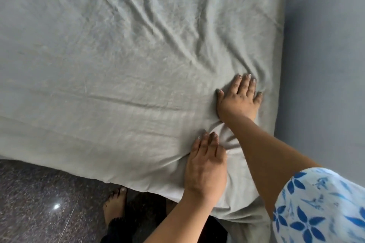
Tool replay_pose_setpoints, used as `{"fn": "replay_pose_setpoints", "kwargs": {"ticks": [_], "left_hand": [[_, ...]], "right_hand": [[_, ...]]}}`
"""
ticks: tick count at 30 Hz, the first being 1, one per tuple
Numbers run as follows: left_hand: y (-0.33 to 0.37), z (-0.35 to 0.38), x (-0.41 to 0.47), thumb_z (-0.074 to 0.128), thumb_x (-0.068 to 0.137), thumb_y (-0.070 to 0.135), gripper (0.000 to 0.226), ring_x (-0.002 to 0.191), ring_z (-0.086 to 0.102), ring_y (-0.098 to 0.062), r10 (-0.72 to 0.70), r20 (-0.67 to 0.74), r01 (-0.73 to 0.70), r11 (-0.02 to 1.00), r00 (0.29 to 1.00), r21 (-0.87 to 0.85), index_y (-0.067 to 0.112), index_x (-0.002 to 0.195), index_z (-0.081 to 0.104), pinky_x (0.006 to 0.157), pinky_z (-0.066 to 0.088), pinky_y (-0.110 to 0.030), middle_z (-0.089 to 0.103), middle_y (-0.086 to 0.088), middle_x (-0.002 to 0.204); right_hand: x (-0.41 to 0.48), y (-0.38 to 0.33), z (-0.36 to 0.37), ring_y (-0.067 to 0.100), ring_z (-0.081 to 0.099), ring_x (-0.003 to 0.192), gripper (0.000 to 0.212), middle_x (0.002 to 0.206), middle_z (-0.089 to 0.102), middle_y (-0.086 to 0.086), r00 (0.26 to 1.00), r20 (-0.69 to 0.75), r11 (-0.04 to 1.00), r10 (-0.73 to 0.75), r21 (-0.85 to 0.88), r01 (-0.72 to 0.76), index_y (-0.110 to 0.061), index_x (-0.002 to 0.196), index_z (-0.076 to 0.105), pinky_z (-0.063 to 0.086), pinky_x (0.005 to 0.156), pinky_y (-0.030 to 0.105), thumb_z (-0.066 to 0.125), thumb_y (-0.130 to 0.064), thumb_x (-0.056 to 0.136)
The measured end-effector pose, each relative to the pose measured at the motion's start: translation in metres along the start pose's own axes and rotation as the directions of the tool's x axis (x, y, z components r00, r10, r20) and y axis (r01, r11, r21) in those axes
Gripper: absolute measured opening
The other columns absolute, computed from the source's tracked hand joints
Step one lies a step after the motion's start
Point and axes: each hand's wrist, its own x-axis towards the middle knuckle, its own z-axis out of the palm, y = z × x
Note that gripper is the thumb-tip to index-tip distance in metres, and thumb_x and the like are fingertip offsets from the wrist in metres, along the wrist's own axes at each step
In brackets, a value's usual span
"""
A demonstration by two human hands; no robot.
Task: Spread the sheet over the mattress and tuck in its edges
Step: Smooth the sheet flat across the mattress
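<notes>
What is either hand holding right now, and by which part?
Nothing is held. The left hand and the right hand both lie flat with straight fingers, pressing on the sheet near its corner.

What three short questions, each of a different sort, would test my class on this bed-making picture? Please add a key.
1. True or false: the right hand grips a bunched-up corner of the sheet.
2. Where are the sheet's deepest creases? A) on the far right part, beyond the right hand; B) along the near left edge; C) nowhere, it lies perfectly smooth.
3. Fill the gap: the left hand lies flat on the sheet, ______ to the person than the right hand.

Key: 1 false, it lies flat with its fingers spread; 2 A; 3 nearer.
</notes>
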Motion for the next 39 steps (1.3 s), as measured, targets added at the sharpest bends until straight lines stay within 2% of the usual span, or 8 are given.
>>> {"fn": "replay_pose_setpoints", "kwargs": {"ticks": [6, 11, 15, 22, 27, 33, 37, 39], "left_hand": [[0.018, 0.012, -0.001, 0.056, 0.074, -0.003, 0.015, 0.104, 0.066, -0.022, 0.007, -0.146, -0.026, 0.991, 0.989, -0.130, 0.001, 0.080, 0.069, 0.092, 0.052, -0.034, 0.070, -0.014, 0.106], [0.024, 0.011, -0.011, 0.058, 0.073, 0.014, 0.027, 0.119, 0.056, -0.030, 0.094, 0.000, -0.094, 0.995, 0.996, -0.044, 0.004, 0.096, 0.066, 0.100, 0.046, -0.041, 0.062, -0.020, 0.123], [0.027, 0.018, -0.040, 0.061, 0.066, 0.045, 0.064, 0.135, 0.037, -0.035, 0.328, 0.207, -0.343, 0.939, 0.922, 0.039, 0.021, 0.126, 0.055, 0.106, 0.035, -0.055, 0.042, -0.013, 0.146], [0.034, 0.008, -0.041, 0.070, 0.067, 0.037, 0.027, 0.109, 0.063, -0.012, 0.513, 0.116, -0.509, 0.858, 0.850, -0.062, 0.033, 0.093, 0.075, 0.090, 0.053, -0.041, 0.070, 0.012, 0.108], [0.028, -0.010, -0.030, 0.063, 0.066, 0.047, 0.027, 0.115, 0.059, -0.011, 0.543, 0.386, -0.556, 0.826, 0.746, -0.087, 0.041, 0.090, 0.073, 0.097, 0.048, -0.040, 0.065, 0.016, 0.118], [0.040, -0.022, -0.013, 0.029, 0.092, 0.018, 0.051, 0.141, 0.026, -0.017, 0.642, 0.432, -0.684, 0.725, 0.633, -0.076, 0.025, 0.139, 0.045, 0.119, 0.000, -0.041, 0.041, 0.003, 0.147], [0.026, -0.025, -0.010, 0.047, 0.078, 0.039, 0.052, 0.134, 0.040, -0.016, 0.686, 0.450, -0.715, 0.685, 0.572, -0.136, 0.032, 0.130, 0.055, 0.117, 0.020, -0.042, 0.051, 0.009, 0.138], [0.004, -0.023, -0.011, 0.047, 0.079, 0.042, 0.059, 0.138, 0.029, -0.027, 0.673, 0.442, -0.699, 0.703, 0.593, -0.132, 0.026, 0.136, 0.047, 0.118, 0.006, -0.049, 0.041, 0.001, 0.145]], "right_hand": [[-0.006, 0.013, -0.002, 0.024, -0.012, 0.146, 0.063, 0.159, -0.011, 0.010, 1.000, 0.018, 1.000, -0.016, 0.027, 0.015, -0.008, 0.150, -0.008, -0.001, 0.118, 0.042, 0.016, -0.038, 0.100], [-0.016, 0.038, -0.001, 0.021, -0.012, 0.146, 0.068, 0.159, -0.014, -0.001, 0.995, 0.061, 0.991, 0.083, 0.101, -0.089, -0.017, 0.150, -0.010, 0.007, 0.114, 0.053, 0.014, -0.051, 0.096], [-0.023, 0.040, -0.006, 0.036, 0.028, 0.131, 0.065, 0.152, 0.020, 0.010, 0.986, -0.014, 0.986, 0.165, 0.018, -0.165, -0.014, 0.147, 0.014, 0.033, 0.098, 0.049, 0.026, -0.053, 0.096], [-0.027, 0.055, -0.015, 0.040, 0.053, 0.107, 0.037, 0.119, 0.055, 0.020, 0.961, 0.026, 0.957, 0.275, 0.086, -0.276, -0.007, 0.112, 0.044, 0.035, 0.069, 0.039, 0.028, -0.038, 0.100], [-0.026, 0.077, -0.023, 0.041, 0.060, 0.099, 0.020, 0.112, 0.063, 0.019, 0.970, 0.003, 0.970, 0.244, 0.015, -0.244, -0.015, 0.095, 0.040, 0.036, 0.068, 0.037, 0.023, -0.024, 0.099], [-0.032, 0.063, -0.019, 0.042, 0.044, 0.116, 0.038, 0.131, 0.043, 0.020, 0.906, 0.005, 0.880, 0.423, 0.237, -0.412, -0.014, 0.120, 0.035, 0.039, 0.087, 0.048, 0.034, -0.044, 0.098], [-0.055, 0.065, -0.001, 0.038, 0.017, 0.140, 0.065, 0.159, 0.003, 0.002, 0.920, 0.128, 0.860, 0.370, 0.329, -0.392, -0.040, 0.147, 0.003, 0.021, 0.111, 0.054, 0.020, -0.066, 0.091], [-0.060, 0.066, 0.007, 0.038, 0.008, 0.144, 0.066, 0.160, -0.003, 0.004, 0.862, 0.194, 0.787, 0.468, 0.351, -0.507, -0.037, 0.149, -0.002, 0.012, 0.113, 0.058, 0.014, -0.065, 0.092]]}}
